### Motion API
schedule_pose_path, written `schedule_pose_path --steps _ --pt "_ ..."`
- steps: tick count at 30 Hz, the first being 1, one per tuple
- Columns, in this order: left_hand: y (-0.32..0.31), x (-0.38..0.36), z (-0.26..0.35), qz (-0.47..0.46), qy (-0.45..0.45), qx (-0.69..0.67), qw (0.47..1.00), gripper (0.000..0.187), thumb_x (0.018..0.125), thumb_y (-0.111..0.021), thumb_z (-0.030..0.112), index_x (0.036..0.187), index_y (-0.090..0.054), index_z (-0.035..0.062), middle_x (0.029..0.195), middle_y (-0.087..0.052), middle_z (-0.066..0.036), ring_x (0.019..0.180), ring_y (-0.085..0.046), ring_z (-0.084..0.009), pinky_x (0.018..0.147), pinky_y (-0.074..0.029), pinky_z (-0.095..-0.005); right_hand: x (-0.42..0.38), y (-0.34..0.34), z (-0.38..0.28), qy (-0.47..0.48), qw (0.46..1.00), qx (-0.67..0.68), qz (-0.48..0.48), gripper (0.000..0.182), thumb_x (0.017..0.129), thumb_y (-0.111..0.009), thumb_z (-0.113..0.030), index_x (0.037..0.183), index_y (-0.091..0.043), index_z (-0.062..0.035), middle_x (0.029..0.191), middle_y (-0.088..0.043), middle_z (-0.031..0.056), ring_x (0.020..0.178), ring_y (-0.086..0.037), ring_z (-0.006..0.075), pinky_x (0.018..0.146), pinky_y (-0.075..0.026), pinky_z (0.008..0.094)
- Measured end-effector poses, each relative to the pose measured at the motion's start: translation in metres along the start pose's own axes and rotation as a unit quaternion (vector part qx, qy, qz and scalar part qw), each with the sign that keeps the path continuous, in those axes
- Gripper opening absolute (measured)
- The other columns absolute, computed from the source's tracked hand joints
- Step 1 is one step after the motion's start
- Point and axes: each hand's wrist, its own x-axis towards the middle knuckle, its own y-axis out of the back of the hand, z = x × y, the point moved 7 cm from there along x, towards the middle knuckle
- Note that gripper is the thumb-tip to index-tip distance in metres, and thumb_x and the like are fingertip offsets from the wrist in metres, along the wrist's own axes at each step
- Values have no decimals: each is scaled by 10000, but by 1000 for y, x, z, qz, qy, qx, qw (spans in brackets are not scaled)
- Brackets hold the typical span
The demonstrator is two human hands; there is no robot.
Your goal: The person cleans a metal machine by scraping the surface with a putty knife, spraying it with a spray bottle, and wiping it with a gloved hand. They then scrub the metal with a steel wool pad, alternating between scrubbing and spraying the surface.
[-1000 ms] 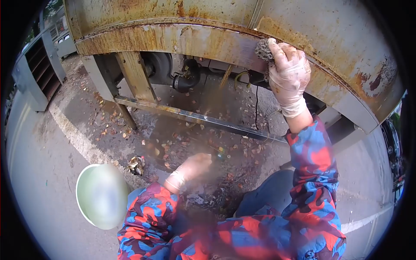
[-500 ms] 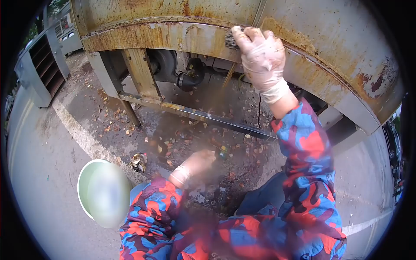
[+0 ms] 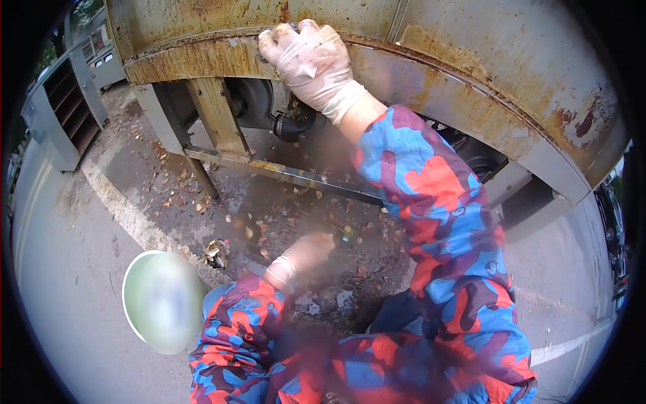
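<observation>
My right hand (image 3: 311, 67), in a thin whitish glove stained brown, presses against the lower rim of a rusty, grease-streaked metal cabinet (image 3: 444, 87). Its fingers are curled over a grey steel-wool scourer, which the hand now hides. Below and to the left, my left hand (image 3: 311, 251), also gloved, hangs over the wet ground. A blur covers its fingers, so I cannot make out their pose or anything in them.
A pale green bucket (image 3: 138, 316) stands at lower left, its contents blurred. Beside it lies a crumpled clump of litter (image 3: 216, 253). A metal crossbar (image 3: 296, 176) runs under the cabinet, near a black pipe elbow (image 3: 291, 126). A shelved metal cabinet (image 3: 57, 138) stands far left.
My right hand has slid left along the cabinet's rim, its forearm now reaching across the crossbar. The scourer, visible before at its fingertips, is covered. My left hand has stayed in place.
</observation>
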Motion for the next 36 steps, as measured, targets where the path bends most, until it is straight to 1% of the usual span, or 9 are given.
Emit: schedule_pose_path --steps 1,6,11,17,18,19,24,31,36 --pt "1 2 -7 1 21 15 1000 347 955 -553 210 1245 -524 22 988 -635 -47 789 -595 -110 699 -488 -263 -13 8 16 -29 998 -28 -49 316 777 -548 -174 1089 -598 -167 921 -605 22 799 -602 224 648 -496 357" --pt "5 -11 12 36 -18 12 999 348 952 -561 218 1236 -531 19 965 -630 -27 771 -577 -101 707 -483 -258 -62 54 73 -65 993 -95 -10 422 692 -624 -145 1114 -617 -159 974 -636 21 749 -612 224 605 -503 343" --pt "0 -8 18 8 -19 -31 999 339 952 -558 192 1237 -529 12 979 -631 -32 780 -577 -101 709 -484 -254 -5 4 20 -28 996 -77 21 315 764 -554 -182 1072 -571 -121 916 -617 29 738 -616 222 540 -485 361" --pt "-5 -1 5 6 -11 -25 1000 333 951 -557 180 1234 -529 5 980 -635 -41 767 -572 -107 699 -484 -258 -1 4 2 38 999 -4 -11 363 753 -561 -152 1113 -601 -176 953 -600 21 783 -600 231 606 -494 357" --pt "-5 -1 4 3 8 2 1000 338 949 -561 182 1236 -527 6 986 -636 -42 780 -574 -106 709 -483 -255 -10 13 17 6 999 -15 -48 388 749 -566 -147 1133 -604 -185 968 -600 14 785 -597 224 632 -495 351" --pt "-3 -2 2 2 24 28 999 343 946 -565 185 1238 -525 8 991 -637 -43 793 -576 -106 719 -482 -253 -23 25 32 0 999 -37 0 334 787 -541 -177 1119 -584 -168 954 -604 22 811 -607 226 613 -502 355" --pt "3 -9 5 34 -5 29 999 339 937 -579 183 1221 -533 4 1037 -629 -48 864 -581 -102 755 -480 -250 -58 47 70 -46 994 -91 29 355 743 -587 -187 1095 -631 -190 983 -622 -10 782 -597 208 619 -502 333" --pt "0 -2 18 12 -35 60 997 345 935 -580 172 1235 -523 12 1089 -621 -65 902 -581 -115 799 -472 -242 38 -26 -30 16 999 34 13 271 800 -521 -183 1063 -579 -152 886 -601 24 807 -614 235 586 -497 357" --pt "4 -1 6 10 -19 31 999 331 936 -581 194 1214 -545 18 1064 -641 -61 910 -589 -128 792 -474 -260 8 -12 -10 10 998 15 -58 341 782 -543 -147 1120 -581 -167 958 -614 28 818 -610 235 658 -525 336"
